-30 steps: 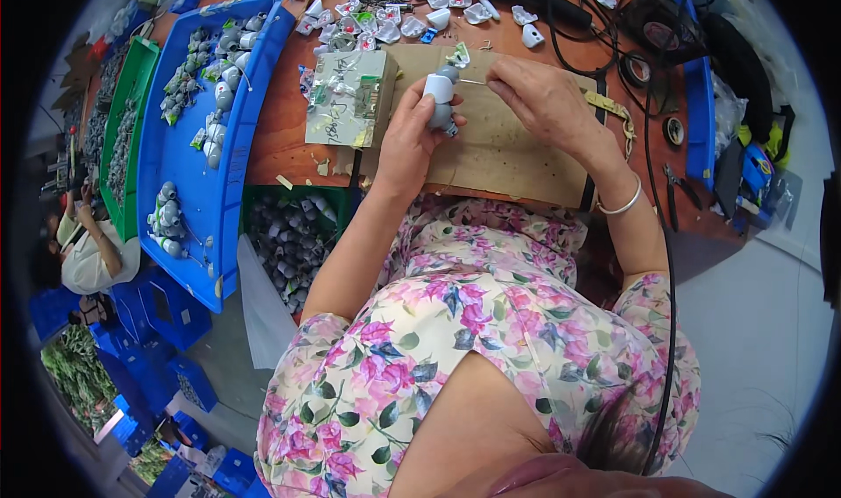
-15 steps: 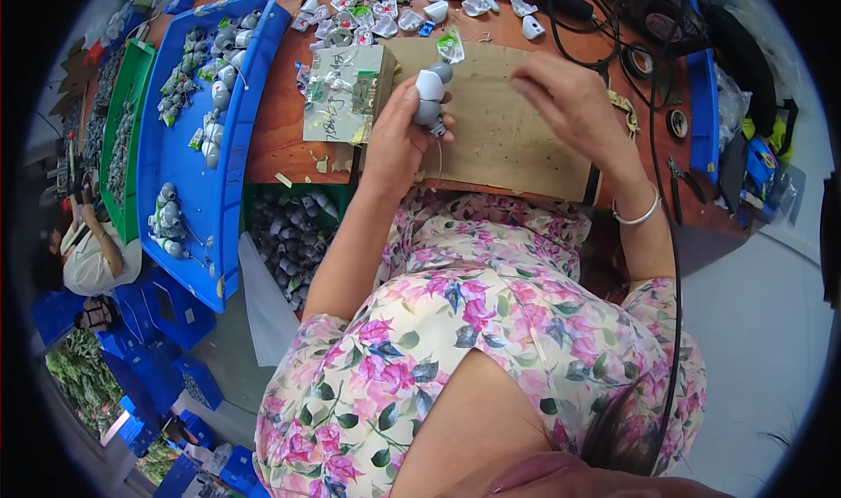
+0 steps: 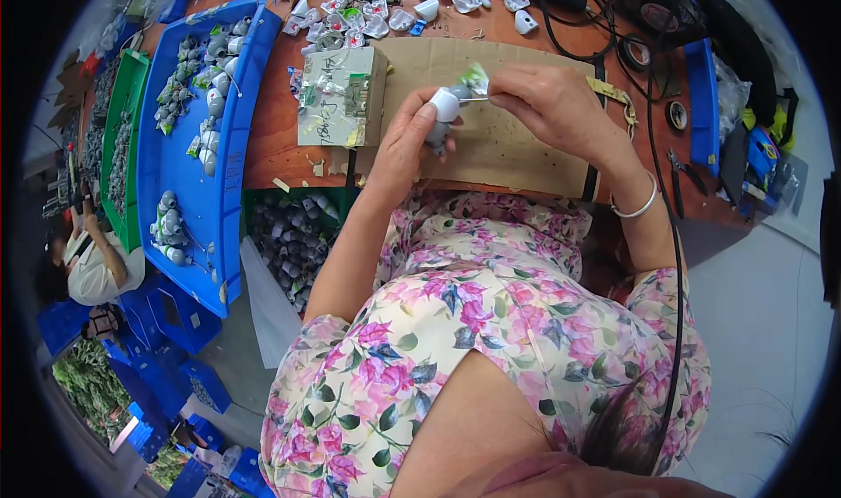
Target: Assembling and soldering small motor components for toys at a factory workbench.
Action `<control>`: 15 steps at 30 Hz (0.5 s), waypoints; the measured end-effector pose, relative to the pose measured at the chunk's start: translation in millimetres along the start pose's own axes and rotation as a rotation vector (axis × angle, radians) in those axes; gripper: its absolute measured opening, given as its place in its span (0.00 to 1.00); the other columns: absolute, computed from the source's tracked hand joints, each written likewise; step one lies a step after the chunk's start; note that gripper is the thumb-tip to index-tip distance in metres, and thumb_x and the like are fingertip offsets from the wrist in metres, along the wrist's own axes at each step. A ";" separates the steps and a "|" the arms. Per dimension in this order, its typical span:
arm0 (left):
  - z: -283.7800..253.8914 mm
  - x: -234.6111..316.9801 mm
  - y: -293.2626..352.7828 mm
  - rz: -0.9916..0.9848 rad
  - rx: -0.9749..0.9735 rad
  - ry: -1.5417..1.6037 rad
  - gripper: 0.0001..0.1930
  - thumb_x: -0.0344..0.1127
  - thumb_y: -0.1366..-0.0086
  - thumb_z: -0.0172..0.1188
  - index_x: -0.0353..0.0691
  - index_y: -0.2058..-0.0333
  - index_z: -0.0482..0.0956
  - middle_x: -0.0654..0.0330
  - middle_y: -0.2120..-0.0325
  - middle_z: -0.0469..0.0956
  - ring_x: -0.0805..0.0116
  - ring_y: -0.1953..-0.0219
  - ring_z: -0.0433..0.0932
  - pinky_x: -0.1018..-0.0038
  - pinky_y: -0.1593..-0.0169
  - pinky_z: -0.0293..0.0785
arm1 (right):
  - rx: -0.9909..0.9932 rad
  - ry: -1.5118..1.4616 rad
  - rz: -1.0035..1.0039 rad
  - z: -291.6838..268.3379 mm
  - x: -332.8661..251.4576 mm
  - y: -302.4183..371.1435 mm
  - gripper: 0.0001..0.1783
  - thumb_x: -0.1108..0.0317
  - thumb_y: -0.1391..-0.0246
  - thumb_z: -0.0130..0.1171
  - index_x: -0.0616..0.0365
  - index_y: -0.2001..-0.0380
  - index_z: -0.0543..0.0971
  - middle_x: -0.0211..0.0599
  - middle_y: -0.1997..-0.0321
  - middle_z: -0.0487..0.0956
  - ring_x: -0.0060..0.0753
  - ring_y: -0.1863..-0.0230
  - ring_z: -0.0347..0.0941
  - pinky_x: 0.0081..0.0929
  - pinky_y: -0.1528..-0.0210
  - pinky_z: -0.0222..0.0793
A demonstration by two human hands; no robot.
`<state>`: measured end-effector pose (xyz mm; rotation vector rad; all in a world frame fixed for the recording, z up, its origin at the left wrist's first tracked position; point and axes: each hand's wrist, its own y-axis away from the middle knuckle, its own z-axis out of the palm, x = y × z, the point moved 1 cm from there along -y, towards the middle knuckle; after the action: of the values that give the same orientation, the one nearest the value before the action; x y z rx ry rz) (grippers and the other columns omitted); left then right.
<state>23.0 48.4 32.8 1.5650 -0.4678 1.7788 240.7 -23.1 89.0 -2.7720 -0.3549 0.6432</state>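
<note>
Workshop for handwork on small parts. The reddish-brown surface [image 3: 267, 152] carries scattered white plastic pieces [image 3: 375, 25], black cables [image 3: 554, 47], pliers [image 3: 688, 174] and a roll of tape [image 3: 675, 108]; a worn cardboard sheet [image 3: 517, 152] covers its middle. Many like grey-and-white parts lie in clusters in a long blue tray [image 3: 230, 178], beside a narrow green tray [image 3: 135, 99]. Dark grey parts [image 3: 293, 240] are heaped below the edge. At left, a second person [image 3: 101, 270] appears near blue crates [image 3: 175, 314].
</note>
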 end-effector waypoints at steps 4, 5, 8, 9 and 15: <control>-4.5 1.6 -1.1 -0.123 -0.074 0.044 0.21 0.49 0.23 0.43 0.38 0.43 0.68 0.59 0.64 0.77 0.74 0.68 0.75 0.78 0.67 0.72 | 0.001 -0.101 0.020 6.7 -3.0 4.4 0.04 0.71 0.44 0.62 0.59 0.67 0.79 0.41 0.71 0.78 0.47 0.69 0.76 0.38 0.69 0.69; -7.6 0.7 -1.3 -0.121 -0.076 0.044 0.21 0.49 0.23 0.43 0.38 0.43 0.68 0.59 0.64 0.77 0.74 0.68 0.75 0.78 0.67 0.72 | 0.002 -0.098 0.020 9.7 -0.6 4.8 0.04 0.71 0.44 0.62 0.59 0.67 0.79 0.41 0.71 0.78 0.47 0.69 0.76 0.38 0.69 0.69; -12.8 -7.0 0.6 -0.176 -0.217 0.423 0.20 0.48 0.22 0.42 0.39 0.44 0.68 0.58 0.64 0.77 0.73 0.68 0.76 0.78 0.67 0.71 | -0.018 -0.370 -0.005 22.1 13.8 1.0 0.04 0.71 0.42 0.62 0.60 0.66 0.79 0.39 0.73 0.76 0.39 0.71 0.74 0.33 0.68 0.68; -11.7 -10.2 -0.6 -0.183 -0.196 0.545 0.19 0.47 0.22 0.42 0.39 0.44 0.68 0.58 0.64 0.77 0.72 0.68 0.76 0.77 0.67 0.72 | -0.045 -0.505 0.041 27.1 20.8 -1.6 0.05 0.70 0.41 0.61 0.61 0.65 0.79 0.37 0.74 0.76 0.34 0.71 0.73 0.30 0.68 0.67; 6.4 -11.0 -23.7 0.056 0.085 0.492 0.21 0.41 0.23 0.47 0.37 0.37 0.63 0.56 0.51 0.73 0.69 0.55 0.77 0.72 0.53 0.74 | 0.218 -0.082 0.116 58.8 84.2 -42.3 0.08 0.65 0.41 0.61 0.58 0.62 0.80 0.36 0.70 0.79 0.40 0.68 0.75 0.33 0.63 0.69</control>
<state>44.5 57.2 19.2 1.1150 -0.1996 2.1609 279.7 53.3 18.5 -2.5768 -0.1318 0.7752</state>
